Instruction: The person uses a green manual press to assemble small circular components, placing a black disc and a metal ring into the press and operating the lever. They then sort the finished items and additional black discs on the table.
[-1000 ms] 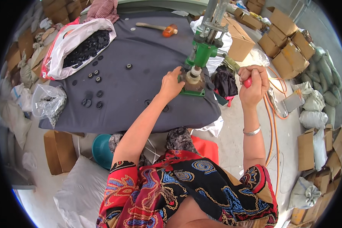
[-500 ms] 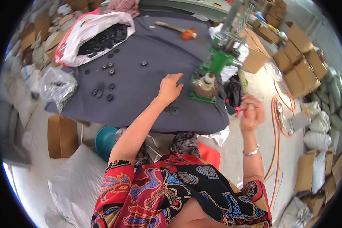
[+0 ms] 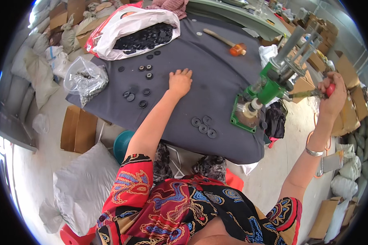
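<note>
My left hand (image 3: 180, 85) rests low over the grey cloth with its fingers curled down. Their tips and whatever is under them are hidden. My right hand (image 3: 332, 96) is wrapped round the red knob (image 3: 330, 89) at the end of a lever (image 3: 306, 94). That lever belongs to a green hand press (image 3: 270, 89) standing at the table's right side. Just left of the press base, several black round discs (image 3: 203, 128) lie together. More small black round pieces (image 3: 146, 92) are scattered left of my left hand, a few with metal-looking centres (image 3: 149, 76).
A white sack of black parts (image 3: 106, 32) lies open at the back left, near a clear bag of small parts (image 3: 86, 75). A wooden-handled mallet (image 3: 233, 47) lies at the back. The cloth-covered table (image 3: 229, 149) ends before my knees. Cardboard boxes (image 3: 347, 118) stand right.
My right hand has moved up and outward onto the lever's knob. My left hand has gone from pointing fingers to curled ones, covering where a black disc lay. The view has shifted.
</note>
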`<state>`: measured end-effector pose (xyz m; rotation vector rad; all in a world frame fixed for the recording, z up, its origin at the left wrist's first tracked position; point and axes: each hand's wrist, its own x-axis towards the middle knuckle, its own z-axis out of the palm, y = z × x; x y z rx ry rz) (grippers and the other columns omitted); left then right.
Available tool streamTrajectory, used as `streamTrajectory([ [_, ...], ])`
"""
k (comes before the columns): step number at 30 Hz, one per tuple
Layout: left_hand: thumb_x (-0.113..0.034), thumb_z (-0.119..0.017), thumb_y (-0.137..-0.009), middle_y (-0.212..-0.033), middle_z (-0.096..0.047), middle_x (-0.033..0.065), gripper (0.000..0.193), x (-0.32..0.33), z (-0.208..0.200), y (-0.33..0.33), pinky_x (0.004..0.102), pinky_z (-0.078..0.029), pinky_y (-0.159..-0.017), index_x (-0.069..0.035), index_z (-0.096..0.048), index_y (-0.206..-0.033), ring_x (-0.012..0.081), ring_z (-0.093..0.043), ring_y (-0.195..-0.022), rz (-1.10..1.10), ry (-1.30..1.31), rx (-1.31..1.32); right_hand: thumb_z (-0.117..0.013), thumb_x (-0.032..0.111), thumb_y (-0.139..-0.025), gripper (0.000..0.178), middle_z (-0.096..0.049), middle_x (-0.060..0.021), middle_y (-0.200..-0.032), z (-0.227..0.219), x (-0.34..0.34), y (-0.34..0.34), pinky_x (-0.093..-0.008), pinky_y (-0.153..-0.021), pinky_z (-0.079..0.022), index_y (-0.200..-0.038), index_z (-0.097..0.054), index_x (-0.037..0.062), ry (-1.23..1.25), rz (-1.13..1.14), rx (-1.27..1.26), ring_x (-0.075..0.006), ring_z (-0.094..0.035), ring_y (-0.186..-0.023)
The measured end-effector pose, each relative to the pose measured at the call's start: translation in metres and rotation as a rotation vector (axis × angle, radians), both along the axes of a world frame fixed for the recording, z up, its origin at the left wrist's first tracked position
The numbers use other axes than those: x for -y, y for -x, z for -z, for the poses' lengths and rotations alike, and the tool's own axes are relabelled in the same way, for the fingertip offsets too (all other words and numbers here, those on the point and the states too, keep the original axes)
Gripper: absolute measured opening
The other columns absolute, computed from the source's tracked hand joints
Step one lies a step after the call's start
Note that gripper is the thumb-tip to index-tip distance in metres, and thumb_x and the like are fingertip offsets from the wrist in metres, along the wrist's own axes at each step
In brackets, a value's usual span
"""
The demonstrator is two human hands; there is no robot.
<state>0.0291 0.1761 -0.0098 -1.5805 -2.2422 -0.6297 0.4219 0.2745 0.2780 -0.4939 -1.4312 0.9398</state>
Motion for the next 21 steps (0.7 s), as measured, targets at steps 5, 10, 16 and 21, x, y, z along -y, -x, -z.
streamTrajectory([
  [5,-0.019,-0.060,-0.087,-0.132,-0.056,0.0082,0.039,0.026,0.001,-0.031,0.0490,-0.040,-0.094,-0.010,-0.057,-0.125,0.0271,-0.053,-0.117,0.140,0.119,-0.048,-0.046,0.015,-0.095,0.022,-0.042,-0.0031,-0.063,0.002,-0.010,-0.011,-0.0282,-0.057,-0.036,-0.089,-0.057,-0.0038,0.023,0.014,-0.007,-0.0119,-0.035,-0.055],
  [10,-0.009,-0.065,-0.080,-0.121,-0.062,0.0132,0.036,0.108,-0.033,-0.013,0.0472,-0.046,-0.091,-0.007,-0.062,-0.116,0.0354,-0.059,-0.105,0.206,-0.157,0.194,-0.046,0.014,-0.095,0.022,-0.041,-0.0030,-0.064,0.003,-0.013,-0.005,-0.0282,-0.057,-0.035,-0.089,-0.057,-0.0043,-0.010,0.012,-0.016,-0.0119,-0.035,-0.056],
  [16,-0.006,-0.064,-0.077,-0.083,-0.064,0.0119,0.014,0.206,-0.028,0.071,0.0423,-0.050,-0.069,-0.006,-0.069,-0.090,0.0331,-0.063,-0.078,-0.313,-0.301,0.231,-0.047,0.014,-0.095,0.023,-0.043,-0.0044,-0.064,0.002,-0.012,-0.002,-0.0286,-0.058,-0.037,-0.091,-0.058,-0.0060,-0.034,0.014,-0.014,-0.0128,-0.037,-0.055],
  [21,-0.007,-0.067,-0.074,-0.095,-0.066,0.0109,0.022,0.220,-0.018,0.057,0.0411,-0.050,-0.077,-0.007,-0.070,-0.096,0.0302,-0.062,-0.090,-0.128,-0.204,0.213,-0.050,0.014,-0.094,0.022,-0.046,-0.0058,-0.064,0.004,-0.017,-0.003,-0.0296,-0.058,-0.040,-0.091,-0.059,-0.0062,-0.023,-0.003,-0.027,-0.0138,-0.041,-0.055],
])
